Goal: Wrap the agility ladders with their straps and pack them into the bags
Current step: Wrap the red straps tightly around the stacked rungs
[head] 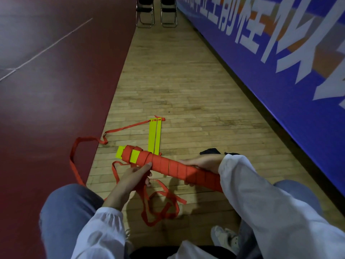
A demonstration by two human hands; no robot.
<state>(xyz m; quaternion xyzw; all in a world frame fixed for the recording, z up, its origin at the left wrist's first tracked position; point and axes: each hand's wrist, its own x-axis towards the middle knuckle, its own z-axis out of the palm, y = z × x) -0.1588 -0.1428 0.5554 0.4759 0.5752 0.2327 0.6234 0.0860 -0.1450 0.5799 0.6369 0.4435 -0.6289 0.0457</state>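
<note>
Wood floor [177, 81], banner [280, 62] at 2 o'clock | your right hand [201, 162] grips ladder bundle [168, 165] | left hand [134, 174], its 9 o'clock, pinches strap [158, 212]

Yellow ladder bundle [134, 156], wound nearly whole in orange strap [177, 167], slanted above floor [177, 90]; loose tail pooled beneath.

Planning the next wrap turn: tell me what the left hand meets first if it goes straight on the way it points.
The strap-wrapped ladder bundle: the left hand, holding the loose strap, points up and right at it, a fingertip seemingly touching, while the right hand grips its other end. Depth is unclear.
</note>
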